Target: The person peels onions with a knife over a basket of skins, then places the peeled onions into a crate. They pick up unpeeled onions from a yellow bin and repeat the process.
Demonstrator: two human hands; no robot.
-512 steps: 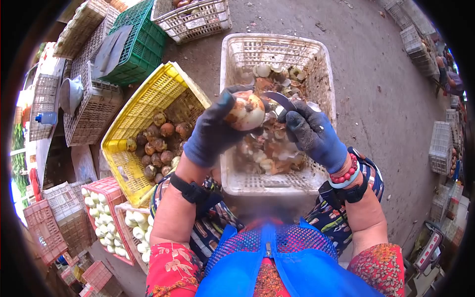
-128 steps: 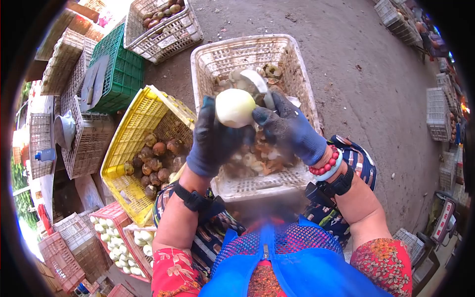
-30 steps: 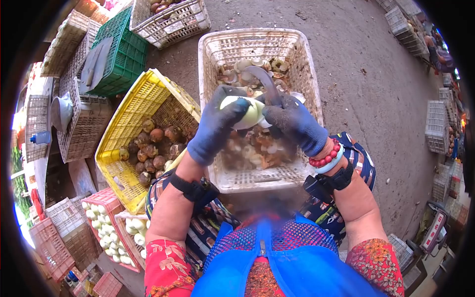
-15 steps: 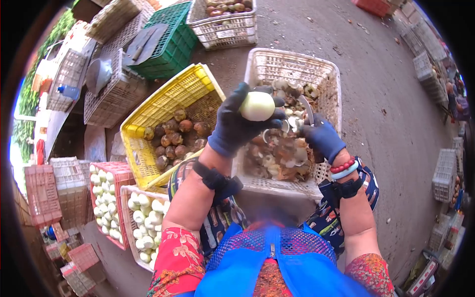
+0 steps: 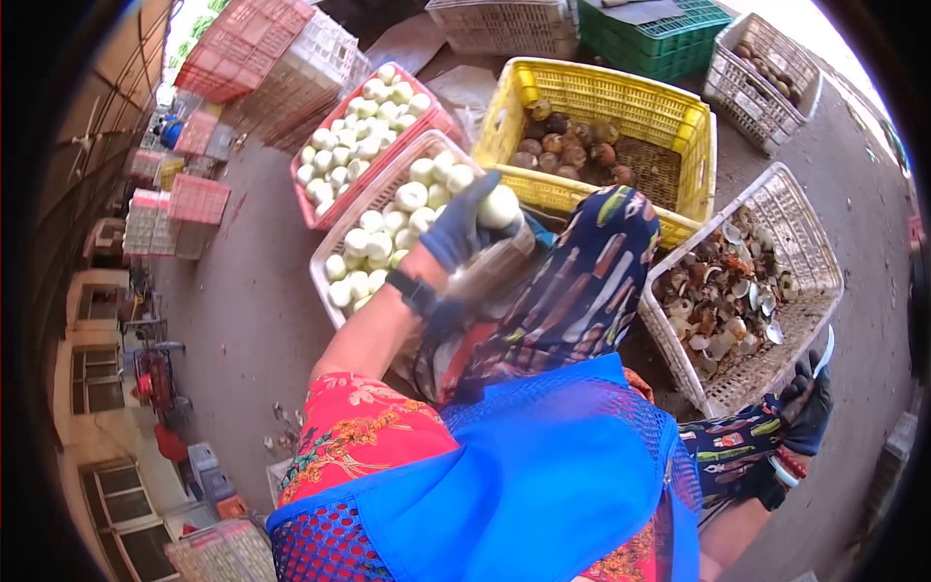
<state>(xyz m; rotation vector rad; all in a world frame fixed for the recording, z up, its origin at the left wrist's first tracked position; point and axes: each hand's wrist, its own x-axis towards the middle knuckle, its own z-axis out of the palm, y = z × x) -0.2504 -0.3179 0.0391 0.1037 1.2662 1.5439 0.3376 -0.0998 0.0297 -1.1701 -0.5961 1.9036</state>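
Observation:
My left hand (image 5: 458, 231), in a dark glove, is closed on a peeled onion (image 5: 499, 207). It is over the inner end of a pale pink crate (image 5: 323, 291) filled with peeled onions (image 5: 356, 242). At the far right, beside my knee, my gloved right hand (image 5: 810, 403) grips a knife (image 5: 825, 351), its curved blade pointing up; the handle is mostly hidden by the fingers. Between my knees and that hand stands a white crate (image 5: 815, 257) holding onion peels and trimmings (image 5: 732, 301).
A yellow crate (image 5: 621, 89) with unpeeled brown onions (image 5: 572, 145) stands ahead. Behind my left hand is a red crate (image 5: 446, 123) of peeled onions. A green crate (image 5: 669, 37) and another white crate (image 5: 761, 107) are farther back. Stacked crates (image 5: 242, 48) stand at upper left.
My view has turned left. My left hand has carried the peeled onion from above the peel crate to the pale pink crate. The right hand, with the knife, has dropped beside my knee.

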